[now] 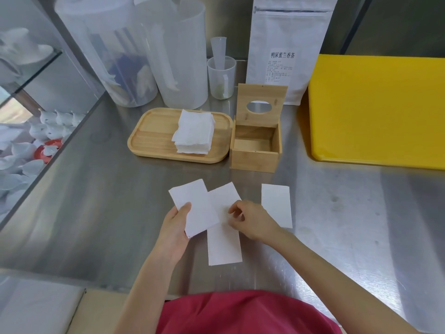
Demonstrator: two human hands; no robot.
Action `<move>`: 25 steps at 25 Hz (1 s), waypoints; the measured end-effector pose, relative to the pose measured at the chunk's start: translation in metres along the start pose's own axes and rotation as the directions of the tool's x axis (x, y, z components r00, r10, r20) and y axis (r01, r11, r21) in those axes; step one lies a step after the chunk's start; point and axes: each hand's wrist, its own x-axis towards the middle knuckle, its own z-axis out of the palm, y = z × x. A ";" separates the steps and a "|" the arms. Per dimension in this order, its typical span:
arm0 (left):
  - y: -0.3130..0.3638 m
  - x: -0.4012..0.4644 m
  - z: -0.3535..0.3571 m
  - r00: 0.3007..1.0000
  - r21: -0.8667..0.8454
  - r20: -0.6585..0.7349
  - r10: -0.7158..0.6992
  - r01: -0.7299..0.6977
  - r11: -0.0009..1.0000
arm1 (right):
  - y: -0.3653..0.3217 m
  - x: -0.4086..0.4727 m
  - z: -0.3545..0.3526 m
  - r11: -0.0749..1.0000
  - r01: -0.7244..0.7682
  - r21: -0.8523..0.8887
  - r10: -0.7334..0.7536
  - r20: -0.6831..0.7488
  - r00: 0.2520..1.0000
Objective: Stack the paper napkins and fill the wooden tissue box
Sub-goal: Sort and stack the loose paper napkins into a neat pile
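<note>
The light wooden tissue box [255, 150] stands on the brushed steel desk [101, 194] with its hinged lid, cut with an oval slot, tipped up and back. Its inside shows only bare wood, so by the look of it nothing has gone in yet. Just to its left, touching or nearly so, sits the oval wooden tray [154, 141], carrying a loosely squared pile of white paper napkins [193, 132]; the edges of that pile are uneven.

Nearer the person, three folded white napkins are in play. The left hand [174, 227] holds one folded white napkin [193, 208] lifted off the desk, thumb on top and the other fingers underneath, pinching its lower left edge. A long folded white napkin [224, 247] lies flat on the desk beneath it, partly covered. The right hand [252, 220] rests over that strip's upper part, fingers curled with thumb and forefinger close together, seemingly picking at the paper, though whether they grip it is unclear. A third folded white napkin [277, 204] lies apart to the right, partly behind the right wrist.

My judgement: the work is at an early stage. A few napkins are being gathered into a stack; the pile on the tray remains, and filling the box and closing the lid are all still to do.
</note>
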 end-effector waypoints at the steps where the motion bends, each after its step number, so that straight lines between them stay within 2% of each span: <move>1: 0.001 0.000 -0.003 1.000 -0.004 -0.019 0.002 -0.002 1.000 | -0.001 0.001 0.003 0.997 0.009 -0.074 -0.004 0.056 0.998; 3: 0.001 0.001 -0.008 0.999 -0.010 -0.050 -0.005 0.004 1.000 | -0.005 0.002 0.008 0.978 0.024 -0.205 -0.006 0.090 0.996; 5: -0.001 0.002 -0.010 0.998 -0.018 -0.063 -0.014 0.013 1.000 | -0.009 0.003 0.011 0.964 0.021 -0.264 0.000 0.078 0.997; 11: -0.005 0.003 -0.011 0.999 0.008 -0.040 -0.031 0.031 0.999 | -0.011 0.009 0.010 0.966 -0.049 -0.253 0.071 0.077 0.995; 14: -0.006 0.005 -0.011 0.999 0.009 -0.025 -0.025 0.025 1.000 | -0.007 0.008 0.013 0.967 0.006 -0.256 0.010 0.061 0.998; 16: -0.006 0.005 -0.010 1.000 0.005 -0.019 -0.021 0.021 1.000 | -0.004 0.006 0.012 0.988 0.037 -0.148 -0.032 0.033 0.999; 20: -0.008 0.005 -0.013 1.000 -0.063 0.028 0.004 -0.003 0.998 | 0.002 -0.003 -0.006 0.976 -0.037 0.213 0.038 -0.001 0.999; 23: -0.008 0.008 -0.015 0.999 -0.102 0.045 0.002 0.003 0.995 | 0.007 -0.010 -0.025 0.898 -0.051 0.438 0.068 -0.023 0.997; 25: -0.010 0.008 -0.014 0.998 -0.079 0.055 -0.004 0.008 0.997 | 0.005 -0.016 -0.039 0.792 -0.053 0.608 0.061 0.007 0.998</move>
